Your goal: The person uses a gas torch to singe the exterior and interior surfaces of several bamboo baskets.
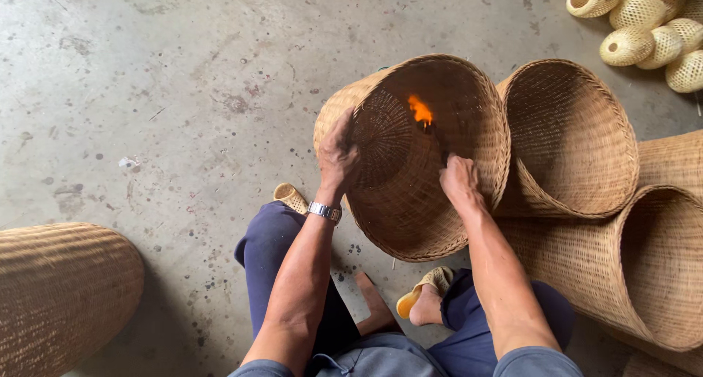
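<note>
A large woven bamboo basket [469, 106] lies tilted on its side before me, its mouth facing me. My left hand [335, 156] grips its rim on the left side. My right hand [458, 179] reaches into the basket and holds a dark torch whose orange flame [420, 111] burns inside against the weave. The torch body is mostly hidden by my hand and the basket's shadow. A metal watch [325, 212] sits on my left wrist.
Two more large woven baskets [578, 143] [652, 267] lie on their sides to the right. Another large basket [62, 296] is at the lower left. Several small round woven baskets [644, 22] are piled at the top right. The floor [168, 91] is stained concrete.
</note>
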